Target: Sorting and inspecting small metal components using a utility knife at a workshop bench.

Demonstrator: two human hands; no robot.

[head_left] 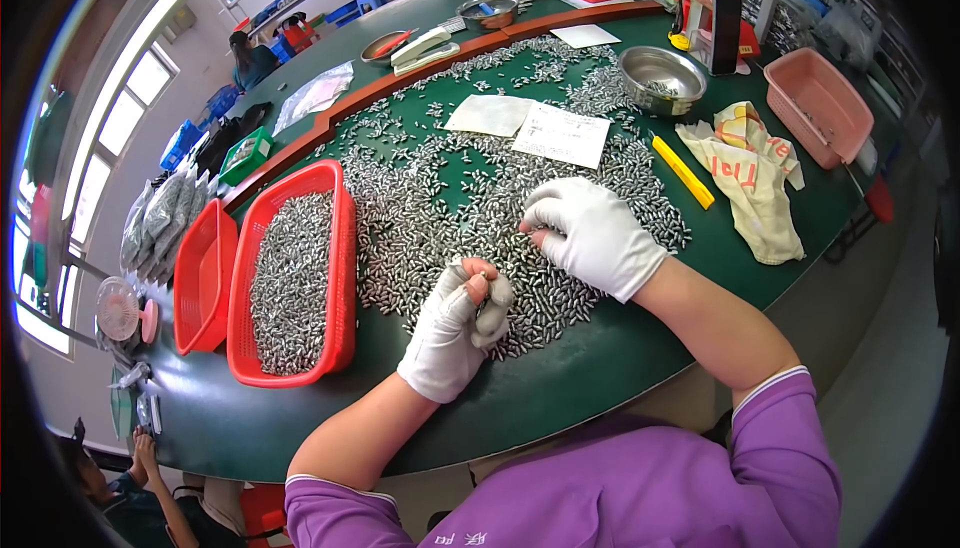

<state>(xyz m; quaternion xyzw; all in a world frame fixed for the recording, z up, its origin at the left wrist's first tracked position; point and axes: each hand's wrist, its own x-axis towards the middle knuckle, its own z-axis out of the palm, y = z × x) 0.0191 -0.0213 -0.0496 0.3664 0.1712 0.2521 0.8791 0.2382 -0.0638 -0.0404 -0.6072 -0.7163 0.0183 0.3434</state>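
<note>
I read the left hand (455,328) as fisted, grip narrow on a few small metal pieces. Right hand (590,233) pinches at the loose metal pieces (450,198) spread mid table (560,388). Red basket (292,278), left, sits within reach w/ more pieces.

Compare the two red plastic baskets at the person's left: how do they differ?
The larger red plastic basket is heaped with small silvery metal pieces; the smaller red plastic basket looks empty. The larger sits nearer the gloved left hand; the smaller lies beyond it. Both are rectangular and slatted.
</note>
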